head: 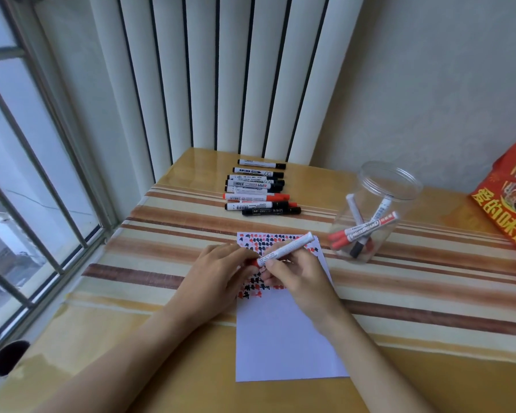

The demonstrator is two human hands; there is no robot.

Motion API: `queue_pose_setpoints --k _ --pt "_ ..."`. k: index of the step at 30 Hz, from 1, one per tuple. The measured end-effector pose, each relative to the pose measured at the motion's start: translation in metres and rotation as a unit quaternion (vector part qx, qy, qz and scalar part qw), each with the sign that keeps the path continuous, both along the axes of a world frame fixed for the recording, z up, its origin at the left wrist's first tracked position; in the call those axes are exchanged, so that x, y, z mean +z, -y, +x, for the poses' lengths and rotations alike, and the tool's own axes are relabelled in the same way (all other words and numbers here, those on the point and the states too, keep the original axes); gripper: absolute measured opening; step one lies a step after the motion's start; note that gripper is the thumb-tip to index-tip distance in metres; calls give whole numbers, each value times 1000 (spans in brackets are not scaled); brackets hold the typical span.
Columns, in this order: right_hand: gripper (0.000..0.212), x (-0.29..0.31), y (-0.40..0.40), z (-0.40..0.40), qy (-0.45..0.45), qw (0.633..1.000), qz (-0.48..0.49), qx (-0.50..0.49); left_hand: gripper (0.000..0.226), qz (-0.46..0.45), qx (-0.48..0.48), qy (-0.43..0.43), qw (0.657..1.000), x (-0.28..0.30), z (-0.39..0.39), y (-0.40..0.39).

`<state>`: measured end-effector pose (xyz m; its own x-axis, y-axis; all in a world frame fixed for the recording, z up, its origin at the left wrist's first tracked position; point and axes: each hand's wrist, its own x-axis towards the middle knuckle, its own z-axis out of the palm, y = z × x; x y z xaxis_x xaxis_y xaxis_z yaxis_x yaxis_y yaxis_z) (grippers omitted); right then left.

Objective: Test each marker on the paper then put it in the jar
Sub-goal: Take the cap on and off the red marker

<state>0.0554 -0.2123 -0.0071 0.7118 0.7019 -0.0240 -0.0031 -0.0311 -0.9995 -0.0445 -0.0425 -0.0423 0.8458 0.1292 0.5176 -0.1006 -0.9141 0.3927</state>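
Note:
A white sheet of paper (283, 338) lies on the table, its upper part covered in red and black marks. Above it I hold a white marker with a red cap (286, 248), tilted up to the right. My right hand (298, 278) grips the marker's barrel. My left hand (221, 272) pinches the red cap end. A clear plastic jar (373, 210) stands open to the right of the paper with several markers leaning inside. A row of several black and red markers (259, 187) lies at the back of the table.
A red snack bag (510, 204) sits at the right edge. A window with bars (27, 174) runs along the left, and a white ribbed radiator (221, 79) stands behind the table. A dark round object (8, 357) sits at the lower left.

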Motion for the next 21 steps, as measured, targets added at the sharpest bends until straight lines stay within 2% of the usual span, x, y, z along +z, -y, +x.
queue_pose_setpoints --k 2,4,6,7,8,10,11,12,14,18,21 --pt "16 4 6 7 -14 999 37 -13 20 2 2 9 1000 1 -1 0" --pt "11 8 14 19 15 998 50 -46 21 -5 11 7 1000 1 -2 0" --pt "7 9 21 29 92 994 22 -57 25 -7 20 -9 1000 0 -2 1" --pt "7 8 24 32 174 983 -9 -57 28 3 22 -16 1000 -1 -1 1" --pt "7 6 25 35 290 954 -47 -54 30 17 21 -21 999 -1 1 2" --pt "4 -4 24 36 516 847 -125 -36 33 47 8 -26 999 -1 3 4" --pt "9 -8 21 31 576 802 -157 -15 33 59 -1 -31 998 -1 3 5" --pt "15 -13 17 26 604 777 -176 7 33 67 -10 -37 997 0 3 6" --pt "18 -21 7 14 630 755 -178 30 32 77 -21 -40 996 0 2 7" --pt "13 -24 2 11 659 736 -156 13 31 87 -11 -22 996 4 -1 8" --pt "18 -24 6 10 664 731 -157 11 32 110 -6 -14 994 6 -2 9"
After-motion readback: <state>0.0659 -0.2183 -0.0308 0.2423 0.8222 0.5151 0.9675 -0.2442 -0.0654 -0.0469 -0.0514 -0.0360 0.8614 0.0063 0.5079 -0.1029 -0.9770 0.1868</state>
